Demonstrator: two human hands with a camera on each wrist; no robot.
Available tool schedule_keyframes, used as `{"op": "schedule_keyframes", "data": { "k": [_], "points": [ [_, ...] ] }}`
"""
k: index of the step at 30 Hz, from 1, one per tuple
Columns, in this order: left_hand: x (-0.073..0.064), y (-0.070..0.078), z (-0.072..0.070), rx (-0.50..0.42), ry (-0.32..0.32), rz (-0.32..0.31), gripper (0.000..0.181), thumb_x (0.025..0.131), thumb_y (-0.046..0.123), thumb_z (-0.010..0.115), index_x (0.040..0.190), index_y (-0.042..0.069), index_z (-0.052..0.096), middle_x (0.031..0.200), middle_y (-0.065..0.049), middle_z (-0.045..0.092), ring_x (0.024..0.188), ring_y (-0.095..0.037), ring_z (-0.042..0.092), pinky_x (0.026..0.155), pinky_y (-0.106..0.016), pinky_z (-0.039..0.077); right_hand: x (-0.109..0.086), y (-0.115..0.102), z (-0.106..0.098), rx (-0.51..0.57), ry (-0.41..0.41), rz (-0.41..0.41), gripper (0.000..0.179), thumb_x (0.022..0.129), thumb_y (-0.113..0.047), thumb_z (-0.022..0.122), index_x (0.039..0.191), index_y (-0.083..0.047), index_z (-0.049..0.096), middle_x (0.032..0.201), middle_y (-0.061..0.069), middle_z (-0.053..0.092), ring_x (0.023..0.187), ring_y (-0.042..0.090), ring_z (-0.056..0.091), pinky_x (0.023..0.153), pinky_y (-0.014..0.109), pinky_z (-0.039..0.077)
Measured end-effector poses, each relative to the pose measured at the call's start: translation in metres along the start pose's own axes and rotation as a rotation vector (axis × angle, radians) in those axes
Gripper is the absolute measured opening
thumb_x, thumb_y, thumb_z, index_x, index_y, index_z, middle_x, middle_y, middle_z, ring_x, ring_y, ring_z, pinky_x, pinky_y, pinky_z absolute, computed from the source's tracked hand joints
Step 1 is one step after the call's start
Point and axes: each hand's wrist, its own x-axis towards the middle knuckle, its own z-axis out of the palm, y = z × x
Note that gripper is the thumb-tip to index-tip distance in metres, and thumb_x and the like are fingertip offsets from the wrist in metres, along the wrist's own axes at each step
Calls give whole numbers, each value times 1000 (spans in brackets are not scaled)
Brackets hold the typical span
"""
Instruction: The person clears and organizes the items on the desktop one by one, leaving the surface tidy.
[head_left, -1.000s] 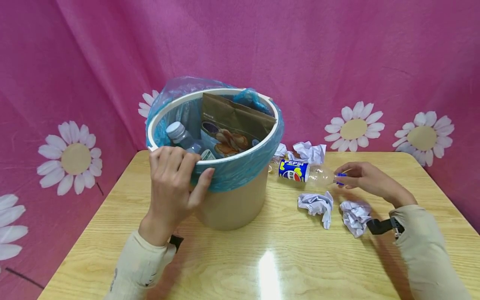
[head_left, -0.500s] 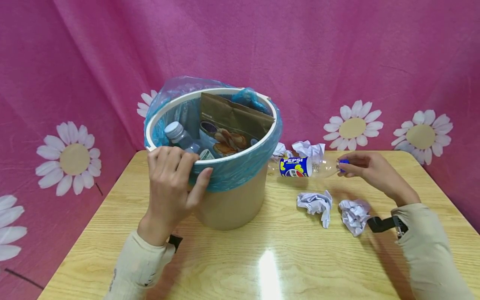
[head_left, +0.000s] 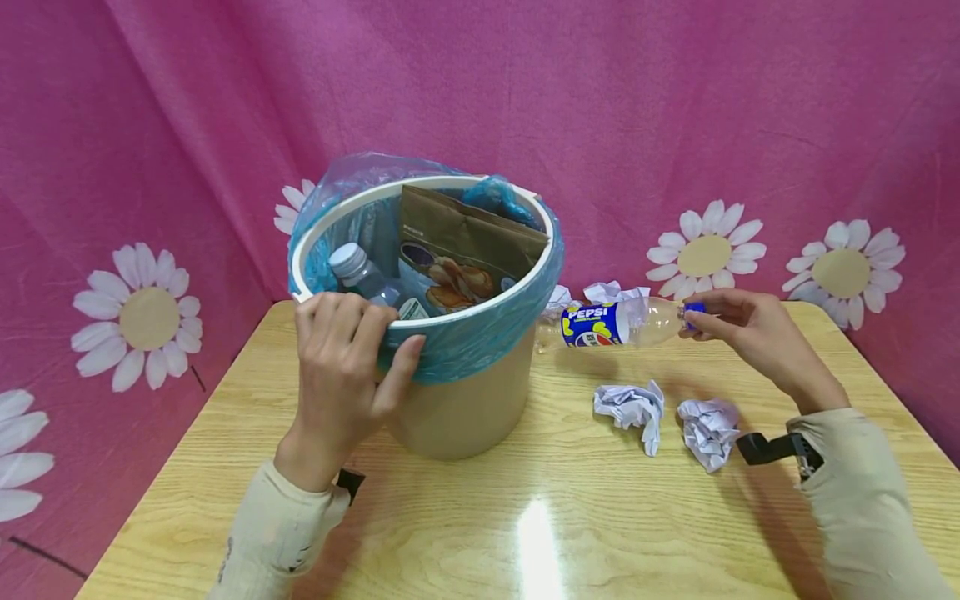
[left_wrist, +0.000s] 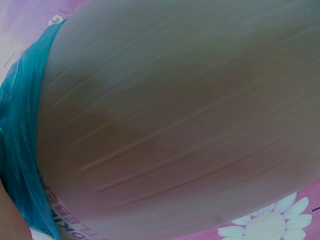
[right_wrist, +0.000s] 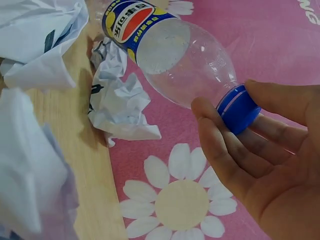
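At the bin's near left rim, my left hand (head_left: pixel 333 379) grips the edge, fingers over the blue liner bag (head_left: pixel 480 342) and thumb outside. The tan bin (head_left: pixel 465 421) stands on the table and fills most of the left wrist view. My right hand (head_left: pixel 768 337) pinches the blue cap (right_wrist: pixel 239 109) of a clear Pepsi bottle (head_left: pixel 596 323) between thumb and fingers. This bottle lies nearly level, raised off the table with a shadow beneath; its base end is beside the bin, partly hard to see. Inside the bin are a white-capped bottle (head_left: pixel 363 273) and a brown packet (head_left: pixel 476 225).
Two crumpled papers lie in front of the Pepsi bottle: one left (head_left: pixel 632 410), one right (head_left: pixel 708 433). More crumpled paper (head_left: pixel 611 292) sits behind it near the table's back edge. A pink flowered curtain (head_left: pixel 600 125) surrounds the wooden table (head_left: pixel 600 517).
My right hand has taken the Pepsi bottle by its cap and lifted it upward, slightly to the right. The left hand keeps its grip on the bin rim.
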Motion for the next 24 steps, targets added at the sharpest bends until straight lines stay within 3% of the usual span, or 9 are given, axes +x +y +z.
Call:
{"op": "schedule_keyframes", "data": {
  "k": [24],
  "points": [
    [0,0,1,-3,3,0,41,99,38,52,86,0,57,76,-12,47,76,-35,47,79,-54,32,-8,-23,-9,13,147,-86,34,96,-20,66,124,-2,63,94,-2,75,84,3,70,76,13,50]
  ]
}}
